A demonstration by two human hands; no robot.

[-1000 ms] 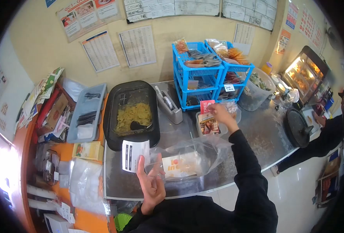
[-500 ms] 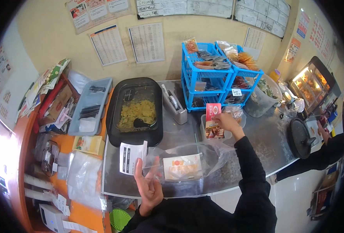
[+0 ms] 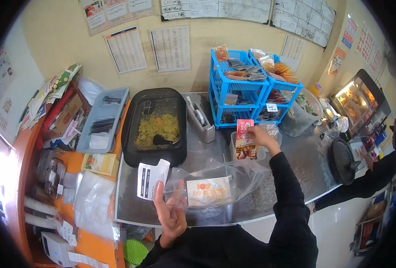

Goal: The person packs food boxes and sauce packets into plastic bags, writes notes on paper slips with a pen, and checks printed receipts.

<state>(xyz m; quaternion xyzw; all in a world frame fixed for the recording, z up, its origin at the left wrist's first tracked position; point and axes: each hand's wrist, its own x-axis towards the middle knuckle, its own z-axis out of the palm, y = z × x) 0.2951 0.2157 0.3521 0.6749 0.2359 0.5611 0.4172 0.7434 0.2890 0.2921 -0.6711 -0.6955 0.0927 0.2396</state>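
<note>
My left hand (image 3: 171, 219) is at the counter's front edge, its fingers partly curled at the mouth of a clear plastic bag (image 3: 247, 183). A printed paper slip (image 3: 152, 179) stands up against its raised finger. Inside the bag lies a white box (image 3: 209, 191) with an orange print. My right hand (image 3: 261, 136) pinches the upper part of a red printed leaflet (image 3: 246, 149). The leaflet stands upright at a small white plastic tub (image 3: 262, 154), which it partly covers. Clear packets (image 3: 271, 129) lie just behind that hand.
Left of the bag stands a black pan (image 3: 131, 147) with yellow food and a black ladle (image 3: 162, 140). A tape dispenser (image 3: 201, 120) and blue stacked baskets (image 3: 240, 82) of sachets stand behind. A stone mortar (image 3: 341, 161) and another person's sleeve (image 3: 363, 183) are at right.
My right hand and the leaflet stay almost in place at the tub. My left hand still holds the bag and slip. The view has shifted slightly.
</note>
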